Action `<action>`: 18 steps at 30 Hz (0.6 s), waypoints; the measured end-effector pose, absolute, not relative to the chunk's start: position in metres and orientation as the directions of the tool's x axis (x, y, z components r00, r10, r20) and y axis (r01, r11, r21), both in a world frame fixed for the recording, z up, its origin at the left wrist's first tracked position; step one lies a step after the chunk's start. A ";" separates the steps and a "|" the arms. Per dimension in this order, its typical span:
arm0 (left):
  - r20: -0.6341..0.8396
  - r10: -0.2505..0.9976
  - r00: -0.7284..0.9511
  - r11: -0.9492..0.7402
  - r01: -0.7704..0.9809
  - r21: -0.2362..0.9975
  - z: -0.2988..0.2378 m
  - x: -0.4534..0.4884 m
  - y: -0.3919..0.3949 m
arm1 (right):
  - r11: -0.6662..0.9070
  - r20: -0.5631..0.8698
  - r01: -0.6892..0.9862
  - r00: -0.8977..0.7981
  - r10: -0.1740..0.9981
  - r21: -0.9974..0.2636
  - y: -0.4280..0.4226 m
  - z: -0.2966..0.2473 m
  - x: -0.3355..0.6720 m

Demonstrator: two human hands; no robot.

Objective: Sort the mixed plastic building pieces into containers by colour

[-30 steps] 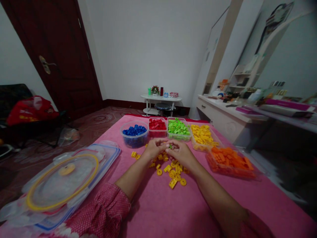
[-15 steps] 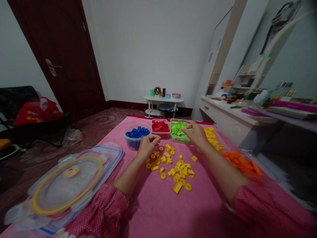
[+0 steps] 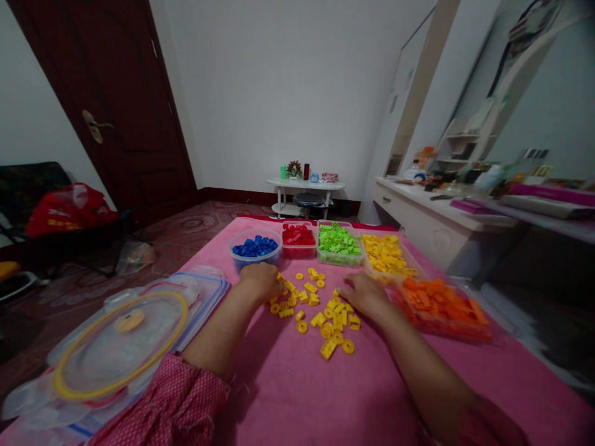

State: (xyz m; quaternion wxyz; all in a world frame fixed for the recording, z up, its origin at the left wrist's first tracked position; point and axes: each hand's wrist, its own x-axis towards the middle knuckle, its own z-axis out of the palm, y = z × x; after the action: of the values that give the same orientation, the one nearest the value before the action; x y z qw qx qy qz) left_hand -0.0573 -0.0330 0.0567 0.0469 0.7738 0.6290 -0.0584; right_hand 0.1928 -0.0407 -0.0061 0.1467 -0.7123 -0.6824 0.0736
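The yellow pieces (image 3: 318,319) are lying between the left hand (image 3: 260,282), curled with its grip unclear, and the right hand (image 3: 367,295). That one is resting open, touching them.

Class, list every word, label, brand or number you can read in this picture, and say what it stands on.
None can be read.
Yellow print on the red bag: too blurred.
Any lettering on the pink boxes: too small.
The wall poster: blurred.
The loose yellow bricks: no markings visible.
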 end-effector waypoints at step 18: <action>0.375 0.901 0.219 -0.387 0.798 0.462 0.000 -0.034 -0.014 | -0.023 0.156 0.973 0.060 0.986 -0.231 0.065 0.091 0.233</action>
State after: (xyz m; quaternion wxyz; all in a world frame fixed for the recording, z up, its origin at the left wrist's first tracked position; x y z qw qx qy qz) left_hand -0.0339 -0.0139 -0.0004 0.0850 0.7760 0.5473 0.3018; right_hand 0.2325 0.0648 0.0908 0.1386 -0.7147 -0.6851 0.0240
